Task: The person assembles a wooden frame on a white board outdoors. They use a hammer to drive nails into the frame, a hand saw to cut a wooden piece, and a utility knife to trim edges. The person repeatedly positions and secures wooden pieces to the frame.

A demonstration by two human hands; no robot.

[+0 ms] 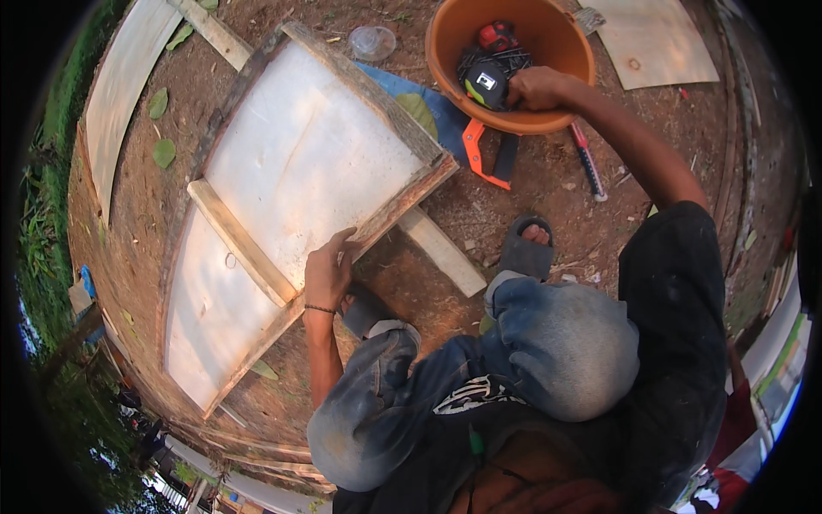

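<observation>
Dark short-sleeved shirt [676, 325], dusty in patches, with a pale printed design [475, 396] on the chest; faded blue-grey jeans [556, 343], worn almost white over both knees and rolled at the hems; dark grey open-toed sandals [524, 250] on both feet; a thin dark beaded bracelet [318, 308] round the left wrist; both forearms bare; no gloves.

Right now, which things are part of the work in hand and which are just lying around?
In hand:
- left hand resting on the wooden frame with white panel
- right hand reaching into the orange bucket
- tape measure in the bucket

Lying about:
- orange-handled saw on the dirt
- loose plywood sheet
- clear plastic lid
- fallen leaves
</observation>
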